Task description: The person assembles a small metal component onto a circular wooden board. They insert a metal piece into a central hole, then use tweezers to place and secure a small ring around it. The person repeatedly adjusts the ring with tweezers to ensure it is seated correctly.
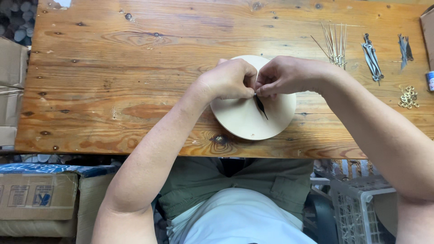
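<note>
Disc (246,119): a round, pale wooden disc lies flat on the table (113,90), just right of the frame centre and close to the table's near edge. A thin dark pointer (261,106), shaped like a clock hand, rests on the disc face. Its long axis runs from the disc centre down and slightly to the right, toward the lower edge of the frame.

The upper end of the pointer sits directly beneath both hands. The left hand (228,81) and the right hand (287,76) meet over the upper half of the disc, with their fingertips pressed together at the disc centre. Both hands pinch at that single spot, where the pointer begins; whatever small part lies between the fingertips is hidden. Neither hand is nearer: both touch the same point, the left arriving from the left of the frame and the right from the right.

At the upper right of the frame, well apart from the hands, lie a bundle of thin pale sticks (335,43), a bundle of dark metal pieces (372,56), another small dark bundle (404,49) and a heap of small brass rings (408,97).
</note>
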